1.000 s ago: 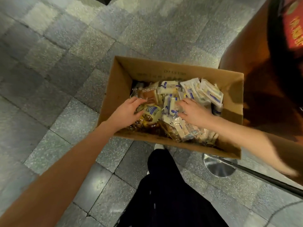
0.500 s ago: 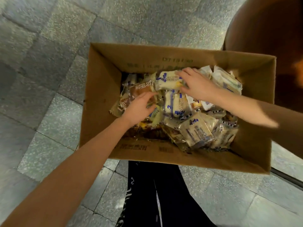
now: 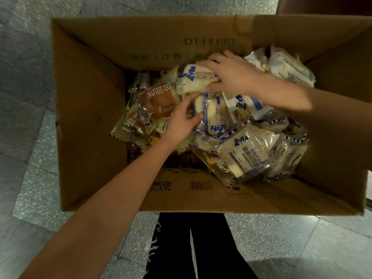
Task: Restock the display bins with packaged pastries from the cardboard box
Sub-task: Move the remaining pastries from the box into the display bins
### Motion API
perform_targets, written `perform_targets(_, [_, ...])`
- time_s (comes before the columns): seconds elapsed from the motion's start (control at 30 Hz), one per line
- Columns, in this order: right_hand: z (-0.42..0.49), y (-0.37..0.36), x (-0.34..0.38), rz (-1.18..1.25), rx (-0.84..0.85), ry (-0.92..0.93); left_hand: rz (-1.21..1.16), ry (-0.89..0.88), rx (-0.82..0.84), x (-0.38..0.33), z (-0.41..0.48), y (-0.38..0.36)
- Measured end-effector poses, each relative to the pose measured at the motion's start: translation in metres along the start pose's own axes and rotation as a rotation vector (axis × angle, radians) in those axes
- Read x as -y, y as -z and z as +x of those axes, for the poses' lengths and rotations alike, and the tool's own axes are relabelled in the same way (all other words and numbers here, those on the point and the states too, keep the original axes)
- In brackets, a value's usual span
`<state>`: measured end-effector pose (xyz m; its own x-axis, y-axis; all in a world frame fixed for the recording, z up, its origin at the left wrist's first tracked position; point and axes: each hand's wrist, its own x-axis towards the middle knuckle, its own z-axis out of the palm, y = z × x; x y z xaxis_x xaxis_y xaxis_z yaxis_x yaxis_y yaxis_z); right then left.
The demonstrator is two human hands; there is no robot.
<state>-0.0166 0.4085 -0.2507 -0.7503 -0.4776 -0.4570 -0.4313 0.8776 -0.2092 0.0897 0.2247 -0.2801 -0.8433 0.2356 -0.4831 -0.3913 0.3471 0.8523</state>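
An open cardboard box [image 3: 88,109] stands on the floor below me, holding several packaged pastries in clear and white-and-blue wrappers. My right hand [image 3: 231,75] grips a white pastry pack [image 3: 193,79] at the far side of the pile, thumb under it and fingers over its top edge. My left hand [image 3: 181,121] reaches in from the lower left, its fingers and thumb closing on another white-and-blue pack [image 3: 215,113] in the middle. A brown bun pack [image 3: 159,101] lies just left of that hand.
Grey stone floor tiles [image 3: 40,178] surround the box. My dark trousers [image 3: 193,246] are directly below the box's near wall. A dark brown rounded object [image 3: 322,5] shows at the top right corner.
The view has moved closer over the box. My right hand has closed on the white pack at the far side, and my left hand has shifted right from the brown bun pack onto the middle pack.
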Motion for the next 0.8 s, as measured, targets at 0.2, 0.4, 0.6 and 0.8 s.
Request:
perform_targets(0.2, [0.008,-0.003,0.000,0.014,-0.018,-0.004,-0.116,0.018,-0.040,0.007,-0.003,-0.008])
perform_targets(0.4, [0.009,-0.003,0.002,0.126,0.032,-0.034,-0.318,0.127,0.023,0.008,-0.010,-0.012])
perform_targets(0.6, [0.005,0.001,0.009,0.164,0.023,-0.029,-0.321,0.188,0.020,0.004,-0.015,0.009])
perform_targets(0.8, [0.010,0.009,0.008,0.259,0.082,-0.020,-0.261,0.241,0.047,0.013,-0.023,0.059])
